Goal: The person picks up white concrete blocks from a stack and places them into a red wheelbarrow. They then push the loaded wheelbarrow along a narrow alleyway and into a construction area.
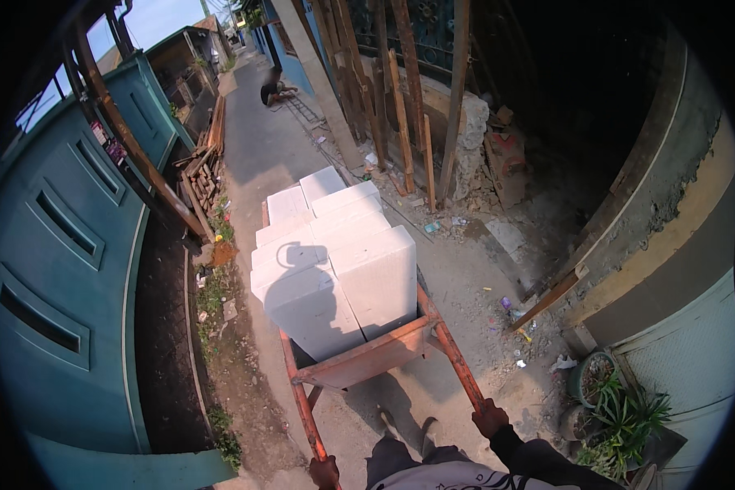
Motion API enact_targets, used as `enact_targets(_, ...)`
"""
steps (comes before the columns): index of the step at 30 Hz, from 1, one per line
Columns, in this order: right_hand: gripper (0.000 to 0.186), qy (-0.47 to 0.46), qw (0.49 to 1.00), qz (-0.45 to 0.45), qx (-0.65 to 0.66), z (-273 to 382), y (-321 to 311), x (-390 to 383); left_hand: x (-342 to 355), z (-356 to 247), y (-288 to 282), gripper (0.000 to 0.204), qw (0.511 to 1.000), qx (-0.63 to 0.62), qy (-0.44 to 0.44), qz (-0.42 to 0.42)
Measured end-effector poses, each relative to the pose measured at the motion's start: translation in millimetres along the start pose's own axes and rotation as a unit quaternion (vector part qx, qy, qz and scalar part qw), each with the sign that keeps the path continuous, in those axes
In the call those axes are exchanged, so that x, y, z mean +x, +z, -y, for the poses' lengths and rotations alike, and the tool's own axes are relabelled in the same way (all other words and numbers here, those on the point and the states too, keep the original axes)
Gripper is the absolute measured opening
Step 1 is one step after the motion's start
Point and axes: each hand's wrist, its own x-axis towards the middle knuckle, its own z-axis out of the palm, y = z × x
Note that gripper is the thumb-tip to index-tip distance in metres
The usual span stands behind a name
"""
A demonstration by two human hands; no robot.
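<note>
An orange-red wheelbarrow (363, 359) stands before me, its tray loaded with several white blocks (392, 282) stacked in rows. My left hand (324, 472) is closed round the end of the left handle, at the lower edge of the view. Round the right handle (459, 359) my right hand (489, 418) is wrapped, the dark-sleeved arm reaching in from the lower right. A shadow of a head and shoulders falls across the nearest blocks. The wheelbarrow's wheel is hidden beneath the load.
A narrow paved lane (249, 122) runs ahead. Another person (271, 88) crouches at its right side beside a ladder-like frame. On the left are a teal wall (57, 237) and stacked timber (208, 167). Wooden props (400, 122), rubble and potted plants (621, 412) line the right.
</note>
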Motion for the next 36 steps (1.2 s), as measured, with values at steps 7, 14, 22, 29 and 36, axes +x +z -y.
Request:
enact_targets(7, 0.052, -0.022, 0.999, -0.014, 0.022, -6.9, 8.6, 7.8, -8.4, -21.9, -14.1, 0.045, 1.000, -0.001, -0.002, -0.004)
enact_targets(14, 0.052, -0.029, 0.999, -0.006, 0.027, -10.4, 0.0, 9.6, -0.4, 4.7, 7.8, 0.043, 0.999, -0.033, -0.008, 0.023)
enact_targets(22, 0.048, -0.032, 0.999, 0.000, 0.041, 6.1, -5.6, 0.9, 0.3, -1.7, -1.9, 0.043, 0.998, -0.057, -0.030, 0.023)
enact_targets(29, 0.049, -0.023, 0.999, -0.003, 0.036, 10.5, -5.9, 1.8, 5.1, 7.3, 3.0, 0.035, 0.999, -0.050, 0.010, 0.002)
enact_targets(36, 0.051, -0.001, 1.000, -0.001, 0.015, 11.9, -6.4, 5.4, 19.0, 27.5, 21.7, 0.028, 0.995, -0.096, -0.002, -0.004)
